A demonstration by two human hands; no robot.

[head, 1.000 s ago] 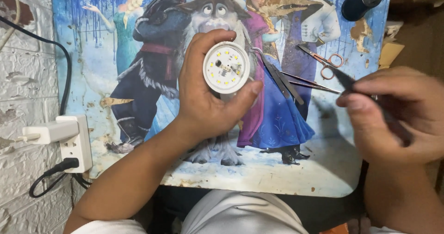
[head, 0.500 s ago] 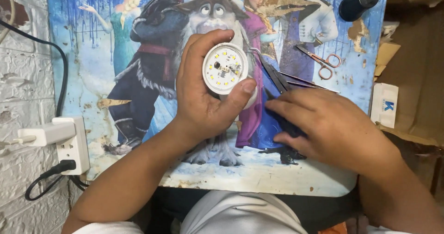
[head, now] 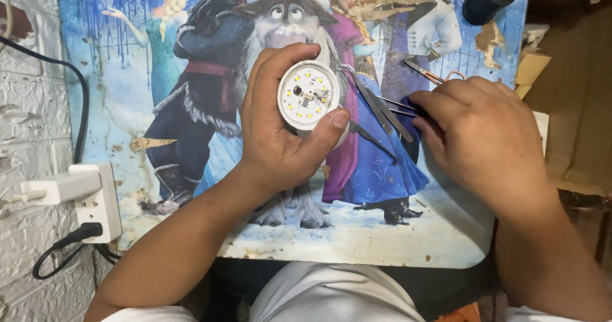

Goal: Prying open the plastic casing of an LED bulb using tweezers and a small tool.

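Over the cartoon-printed table top [head: 127,124], the left hand [head: 280,137] has its fingers curled tight around a round white LED bulb [head: 308,95], its disc facing up, while the right hand [head: 484,131] pinches dark slim tools [head: 382,108] lying beside it.

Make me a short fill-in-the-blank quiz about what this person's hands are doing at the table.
The left hand holds a round white ____ board of a bulb, its face turned up.
The right hand rests on the thin dark tools lying on the ____.
The small scissors lie just ____ the right hand in the picture.

Missing words: LED; table; above
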